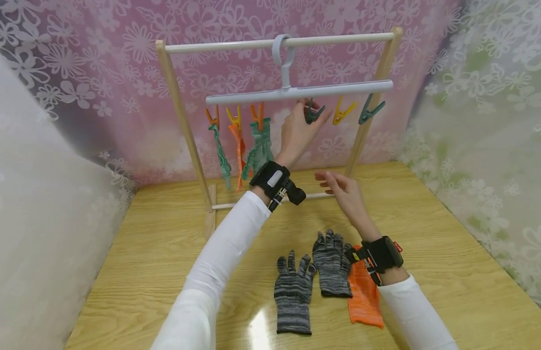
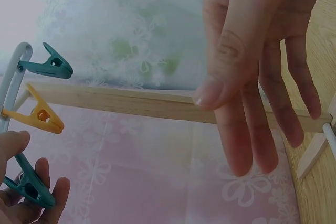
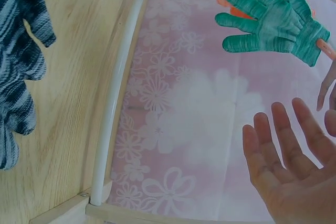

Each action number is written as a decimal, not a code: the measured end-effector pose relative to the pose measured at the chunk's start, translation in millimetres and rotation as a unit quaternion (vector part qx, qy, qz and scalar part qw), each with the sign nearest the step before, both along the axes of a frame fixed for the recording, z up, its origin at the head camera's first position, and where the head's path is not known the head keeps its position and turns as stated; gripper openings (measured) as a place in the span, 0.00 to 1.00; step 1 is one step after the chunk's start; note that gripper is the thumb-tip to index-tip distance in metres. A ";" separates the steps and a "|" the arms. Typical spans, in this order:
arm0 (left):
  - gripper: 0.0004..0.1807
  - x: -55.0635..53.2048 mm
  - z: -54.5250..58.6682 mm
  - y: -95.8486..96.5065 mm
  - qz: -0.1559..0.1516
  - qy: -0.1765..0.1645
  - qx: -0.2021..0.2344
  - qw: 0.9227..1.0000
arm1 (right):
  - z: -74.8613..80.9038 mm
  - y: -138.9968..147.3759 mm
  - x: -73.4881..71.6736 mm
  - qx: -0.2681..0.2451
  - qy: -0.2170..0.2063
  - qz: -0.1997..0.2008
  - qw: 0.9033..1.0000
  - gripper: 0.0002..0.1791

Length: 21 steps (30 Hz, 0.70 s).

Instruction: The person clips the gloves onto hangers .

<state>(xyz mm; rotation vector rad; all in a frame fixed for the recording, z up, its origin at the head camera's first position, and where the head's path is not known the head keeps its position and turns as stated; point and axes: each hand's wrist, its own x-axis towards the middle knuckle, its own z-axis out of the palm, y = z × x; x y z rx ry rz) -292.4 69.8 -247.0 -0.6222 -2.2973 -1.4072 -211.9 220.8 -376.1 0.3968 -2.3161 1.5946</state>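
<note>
High on the rack, my left hand (image 1: pixel 297 133) holds a dark green clip (image 1: pixel 314 115) that hangs from the white hanger (image 1: pixel 340 90). In the left wrist view, thumb and fingers lie around this clip (image 2: pixel 32 186). My right hand (image 1: pixel 348 194) is lower and to the right, fingers loosely extended, holding nothing. The right wrist view shows its palm (image 3: pixel 286 182) with fingers spread. Left of my left hand, a green glove (image 1: pixel 261 143) hangs from an orange clip (image 1: pixel 258 115). A yellow clip (image 1: pixel 342 112) and another dark green clip (image 1: pixel 370 111) hang on the right with nothing in them.
Two grey striped gloves (image 1: pixel 294 294) (image 1: pixel 332 265) lie on the wooden table (image 1: pixel 165 282). An orange glove (image 1: pixel 366 296) is partly under my right wrist. Further left hang an orange glove (image 1: pixel 239 150) and a narrow green one (image 1: pixel 221 155). Wooden posts (image 1: pixel 183 112) carry the rack's bar.
</note>
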 end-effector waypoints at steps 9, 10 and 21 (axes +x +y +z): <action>0.20 16.1 2.3 -3.7 -0.022 0.020 -0.036 0.999 | -0.7 -12.7 17.9 0.096 0.001 0.031 0.995 0.17; 0.21 17.9 3.1 -4.2 -0.024 0.021 -0.038 0.999 | -1.6 -15.0 20.3 0.104 0.000 0.039 0.994 0.17; 0.14 36.5 10.9 -18.0 -0.038 0.049 0.027 0.998 | -22.5 -51.4 47.5 0.257 0.022 0.195 0.946 0.14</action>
